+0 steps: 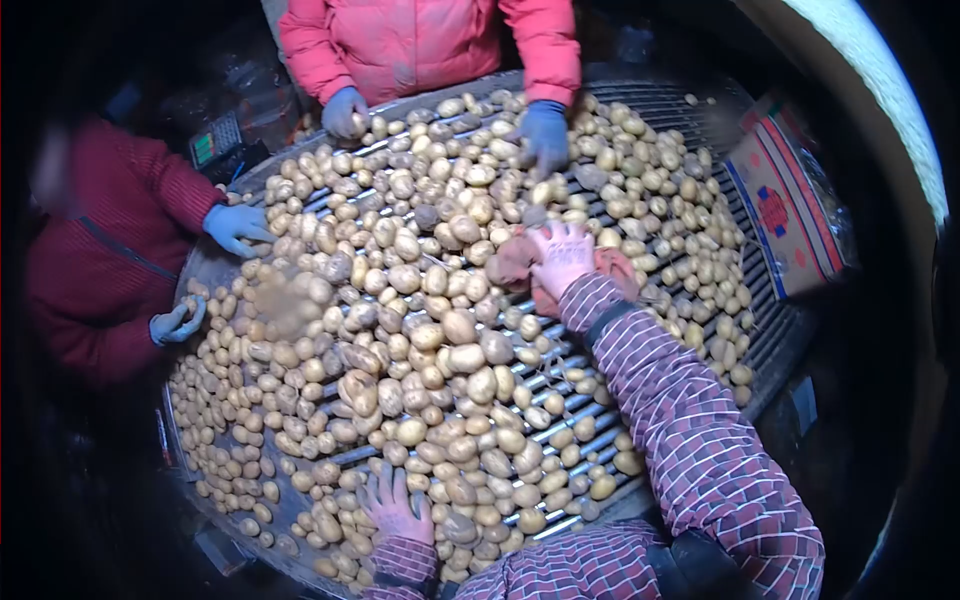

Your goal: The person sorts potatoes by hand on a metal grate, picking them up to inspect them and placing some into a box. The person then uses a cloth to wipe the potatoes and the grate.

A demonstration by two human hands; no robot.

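Many potatoes [465, 357] cover a grate of metal bars [575, 440]. My left hand [397, 508], in a pink glove, rests on potatoes near the front edge, its fingers spread and holding nothing. Farther out, my right hand [563, 258], gloved the same way, is closed on a reddish cloth [515, 262] that sticks out on both sides of it. The cloth lies over potatoes and hides those beneath. A few darker potatoes [591, 177] lie beyond that hand.
Across the grate, a person in a pink jacket [415, 45] has blue-gloved hands [545, 135] at the potatoes. Another in a dark red top [95, 260] works at the left, also in blue gloves [238, 226]. A printed cardboard box [785, 210] stands at the right edge.
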